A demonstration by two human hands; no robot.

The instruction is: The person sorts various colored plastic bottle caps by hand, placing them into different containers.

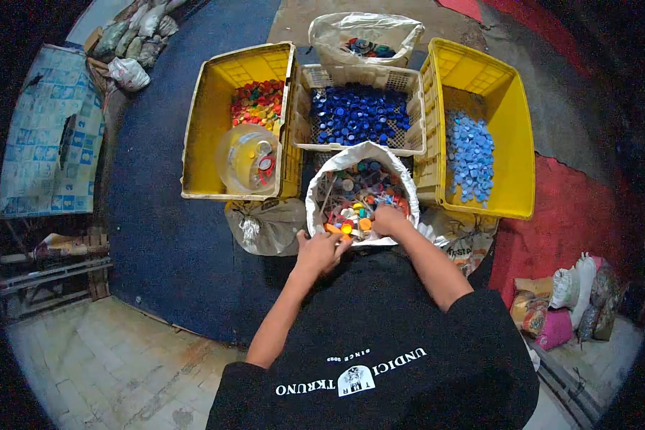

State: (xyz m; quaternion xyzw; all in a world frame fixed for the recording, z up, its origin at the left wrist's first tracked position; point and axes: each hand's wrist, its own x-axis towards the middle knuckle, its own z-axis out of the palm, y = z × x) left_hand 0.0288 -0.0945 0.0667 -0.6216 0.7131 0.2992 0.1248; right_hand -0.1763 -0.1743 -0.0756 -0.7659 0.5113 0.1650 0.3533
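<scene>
A white woven sack (315,215) with a rolled rim stands open in front of me, holding mixed plastic bottle caps (358,208) of many colours. My left hand (321,252) is at the sack's near left rim, its thumb and fingertips closed around what looks like an orange bottle cap (346,238). Yellow and orange caps lie right beside those fingers. Inside the sack's right side, my right hand (390,221) reaches down with curled fingers among the caps. Its fingertips are hidden, so what they hold does not show.
Behind the sack, a white crate (419,115) holds dark blue caps. A yellow crate (193,154) at left contains red and yellow caps and a clear round tub (229,161). The right yellow crate (519,143) has light blue caps. Another sack (326,39) stands at the back.
</scene>
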